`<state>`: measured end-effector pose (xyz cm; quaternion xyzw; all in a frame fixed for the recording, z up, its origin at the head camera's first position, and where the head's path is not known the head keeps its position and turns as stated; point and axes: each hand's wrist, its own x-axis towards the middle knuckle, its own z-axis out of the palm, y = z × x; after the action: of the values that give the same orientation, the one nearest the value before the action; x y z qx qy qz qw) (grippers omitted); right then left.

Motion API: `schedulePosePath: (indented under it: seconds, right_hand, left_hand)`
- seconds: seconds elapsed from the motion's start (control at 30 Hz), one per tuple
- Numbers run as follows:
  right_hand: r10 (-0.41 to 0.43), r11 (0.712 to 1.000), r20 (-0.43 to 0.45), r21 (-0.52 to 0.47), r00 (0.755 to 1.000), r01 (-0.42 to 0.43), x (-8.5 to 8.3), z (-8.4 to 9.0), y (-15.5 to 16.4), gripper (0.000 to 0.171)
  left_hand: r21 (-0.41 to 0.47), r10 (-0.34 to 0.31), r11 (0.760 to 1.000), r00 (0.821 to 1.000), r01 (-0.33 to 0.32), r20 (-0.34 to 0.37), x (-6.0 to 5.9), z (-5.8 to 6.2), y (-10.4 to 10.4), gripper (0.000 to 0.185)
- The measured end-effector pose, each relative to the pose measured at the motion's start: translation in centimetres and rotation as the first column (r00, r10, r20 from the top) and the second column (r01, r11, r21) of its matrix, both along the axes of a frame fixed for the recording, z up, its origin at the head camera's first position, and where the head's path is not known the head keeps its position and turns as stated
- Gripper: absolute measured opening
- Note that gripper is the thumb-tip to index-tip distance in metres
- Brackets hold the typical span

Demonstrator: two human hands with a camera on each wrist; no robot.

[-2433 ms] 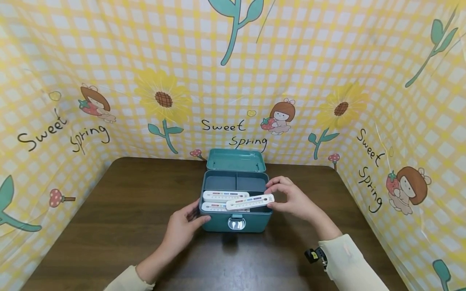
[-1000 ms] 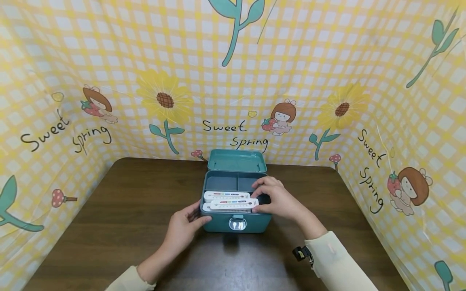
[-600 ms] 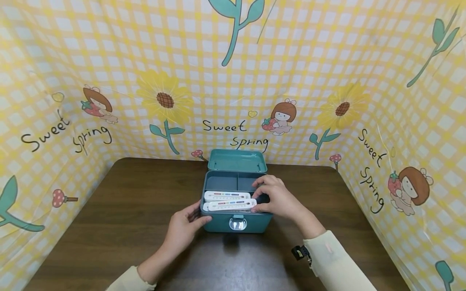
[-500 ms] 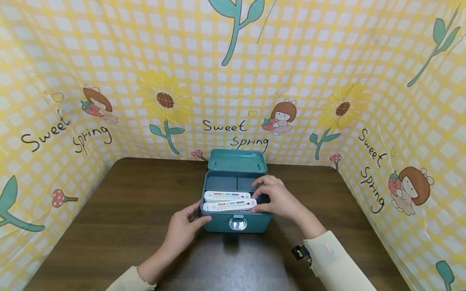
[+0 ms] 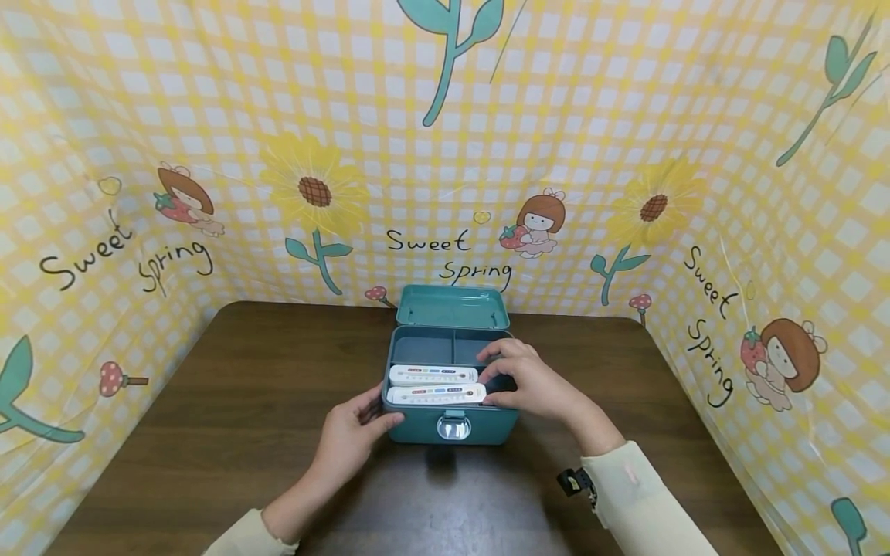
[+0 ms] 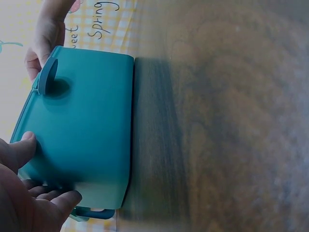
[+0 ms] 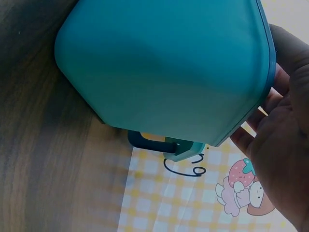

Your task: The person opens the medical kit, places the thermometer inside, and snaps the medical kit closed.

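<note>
A teal box (image 5: 480,428) stands open mid-table, its lid (image 5: 450,306) tipped back. Two white thermometers lie side by side in its front compartment, one nearer me (image 5: 434,394) and one behind it (image 5: 431,375). My left hand (image 5: 375,415) grips the box's front left corner; the left wrist view shows its thumb (image 6: 21,145) on the front face of the box (image 6: 91,121). My right hand (image 5: 495,382) reaches into the right side and holds the right end of the nearer thermometer. In the right wrist view my right hand (image 7: 280,145) lies against the box's outer wall (image 7: 164,63).
The box sits on a dark wooden table (image 5: 243,386). Yellow checked cartoon-print sheets (image 5: 445,154) wall the table at the back and on both sides. The box's rear compartments (image 5: 445,347) show grey floor. A dark handle (image 7: 149,142) sticks out from the box's back.
My right hand has lowered the thermometer from a slant above the box until it lies flat in the front compartment. The left hand and the box have stayed put.
</note>
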<state>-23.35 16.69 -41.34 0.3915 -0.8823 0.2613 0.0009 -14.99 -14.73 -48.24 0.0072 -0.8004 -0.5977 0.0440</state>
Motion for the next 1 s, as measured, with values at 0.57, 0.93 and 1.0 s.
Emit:
schedulePosePath:
  seconds: [0.57, 0.93, 1.0]
  right_hand:
    - [0.014, 1.0, 0.018, -0.014, 1.0, -0.014, -0.36, -0.68, -0.44, 0.019]
    - [-0.002, 1.0, -0.019, -0.009, 1.0, 0.002, -0.49, -0.91, -0.79, 0.018]
    - [-0.011, 1.0, -0.014, -0.009, 1.0, 0.011, -0.47, -0.92, -0.83, 0.018]
  left_hand:
    - [0.009, -0.007, 1.0, 1.0, 0.007, -0.002, 0.16, -0.1, 0.11, 0.067]
    - [-0.01, -0.005, 1.0, 1.0, 0.005, -0.001, 0.08, -0.04, 0.02, 0.068]
    - [-0.017, -0.001, 1.0, 1.0, 0.001, -0.001, 0.06, -0.03, 0.01, 0.068]
